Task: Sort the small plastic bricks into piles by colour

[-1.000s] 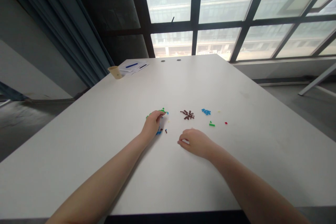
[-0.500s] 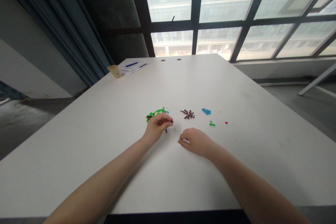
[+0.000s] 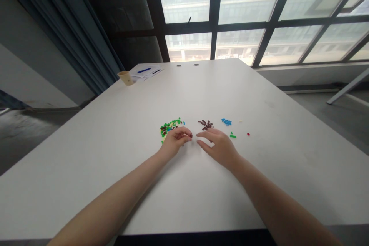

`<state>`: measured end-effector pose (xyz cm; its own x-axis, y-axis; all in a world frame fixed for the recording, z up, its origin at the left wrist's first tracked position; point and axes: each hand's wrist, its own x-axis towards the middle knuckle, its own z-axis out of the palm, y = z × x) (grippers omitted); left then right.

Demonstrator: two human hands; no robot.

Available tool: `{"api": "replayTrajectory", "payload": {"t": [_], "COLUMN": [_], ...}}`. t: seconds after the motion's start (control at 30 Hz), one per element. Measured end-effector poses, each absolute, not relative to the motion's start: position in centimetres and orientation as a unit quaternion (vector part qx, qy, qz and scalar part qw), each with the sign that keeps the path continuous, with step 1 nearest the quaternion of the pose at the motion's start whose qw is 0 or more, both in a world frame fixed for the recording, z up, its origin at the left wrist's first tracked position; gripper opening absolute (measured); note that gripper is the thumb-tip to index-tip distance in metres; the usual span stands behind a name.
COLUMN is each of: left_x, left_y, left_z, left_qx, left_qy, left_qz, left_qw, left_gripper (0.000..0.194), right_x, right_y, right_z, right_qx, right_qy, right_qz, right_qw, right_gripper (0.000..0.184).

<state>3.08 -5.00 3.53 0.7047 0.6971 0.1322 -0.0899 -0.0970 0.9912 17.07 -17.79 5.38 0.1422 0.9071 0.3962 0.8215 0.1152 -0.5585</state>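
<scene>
My left hand (image 3: 175,140) pinches a small dark brown brick (image 3: 191,135) between thumb and fingers, just above the table. Facing it from the right, my right hand (image 3: 219,144) has thumb and fingers apart with nothing between them; its fingertips come close to the brick but do not touch it. Behind my left hand lies a mixed pile of small bricks (image 3: 172,123), green, yellow, brown and blue, partly hidden by that hand. A pile of brown bricks (image 3: 205,123) lies just beyond my right hand.
To the right are a cluster of blue bricks (image 3: 226,122), green bricks (image 3: 233,136), a red brick (image 3: 248,134) and a pale yellow brick (image 3: 240,120). A paper cup (image 3: 126,78), papers (image 3: 150,75) and a blue pen (image 3: 144,70) sit at the white table's (image 3: 213,92) far left edge.
My right hand has moved up and forward, and its thumb and fingers have spread. My left hand has shifted slightly right and toward me, still pinching the brown brick.
</scene>
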Motion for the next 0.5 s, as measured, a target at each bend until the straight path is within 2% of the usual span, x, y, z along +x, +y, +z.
{"api": "replayTrajectory", "payload": {"t": [0.07,0.2,0.5], "left_x": [3.3,3.4,3.4], "left_y": [-5.1,-5.3,-5.8], "left_z": [3.0,1.9,1.4], "left_qx": [0.66,0.662,0.592], "left_qy": [0.215,0.195,0.216], "left_qz": [0.268,0.199,0.181], "left_qw": [0.668,0.696,0.755], "left_gripper": [0.02,0.025,0.034], "right_x": [17.1,17.0,17.3], "right_y": [-17.8,-17.7,-17.3], "right_z": [5.6,5.2,4.5], "right_qx": [-0.631,-0.599,-0.597], "right_qy": [-0.664,-0.699,-0.702], "right_qz": [0.045,0.045,0.046], "right_qw": [0.399,0.388,0.386], "right_gripper": [0.024,0.025,0.021]}}
